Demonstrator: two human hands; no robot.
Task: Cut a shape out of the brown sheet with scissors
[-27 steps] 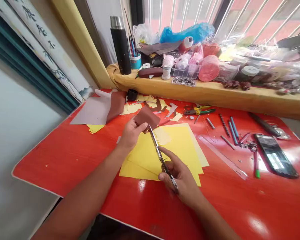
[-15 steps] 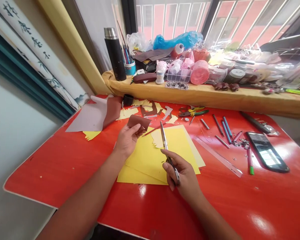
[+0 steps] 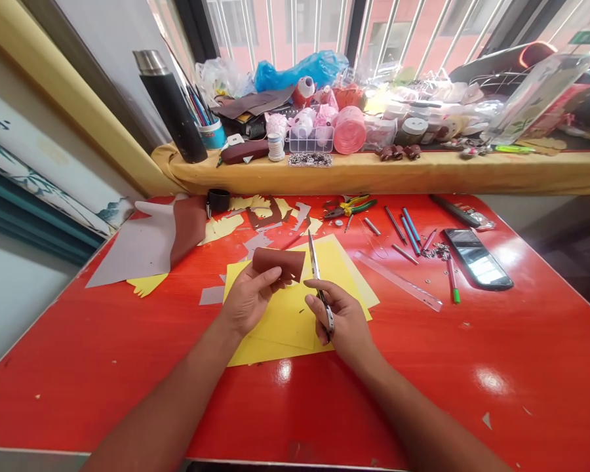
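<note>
My left hand (image 3: 250, 296) pinches a small curled piece of brown leather-like sheet (image 3: 278, 262), thumb on top. In my right hand (image 3: 341, 314) is a pair of scissors (image 3: 315, 262), blades together and pointing away from me, fingers around the handles. The blades stand just right of the brown piece, apparently not cutting it. Beneath both hands lie yellow sheets (image 3: 275, 331) on the red table (image 3: 295, 406). A larger brown sheet with a greyish back (image 3: 137, 246) rests at the left.
Yellow and brown offcuts (image 3: 221, 228) lie behind my hands near a black cup (image 3: 219, 200). To the right are pliers (image 3: 350, 206), a clear ruler (image 3: 400, 282), several pens (image 3: 410, 229) and a phone (image 3: 478, 257). A black flask (image 3: 172, 111) stands on the crowded sill.
The view has swung to the right. My left hand has turned the brown piece, which now looks wider and more curled. Both hands keep their hold, and are now closer together.
</note>
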